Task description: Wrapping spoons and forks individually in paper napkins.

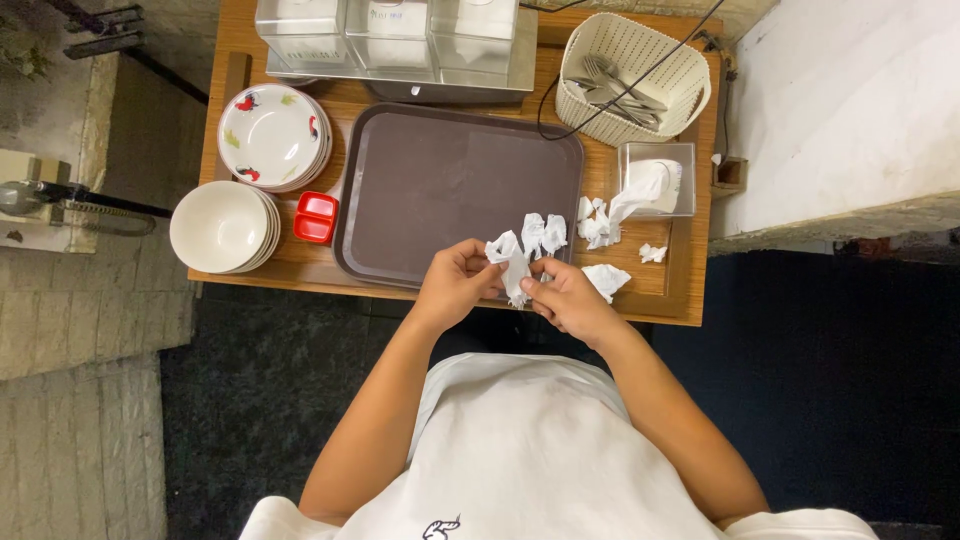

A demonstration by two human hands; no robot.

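Observation:
Both my hands meet over the near edge of a dark brown tray (430, 180) on a wooden table (640, 300). My left hand (455, 283) and my right hand (570, 298) together pinch a crumpled white tissue (512, 262) between them. More crumpled tissue (543, 233) lies on the tray just beyond my fingers. Other torn white scraps (598, 228) lie on the table to the right, and one piece (608, 279) rests beside my right hand.
A clear tissue box (655, 180) with a sheet sticking out stands right of the tray. A white basket of cutlery (630, 75) sits at the back right. Stacked patterned plates (272, 135), white bowls (222, 227) and a small red dish (316, 217) stand at left.

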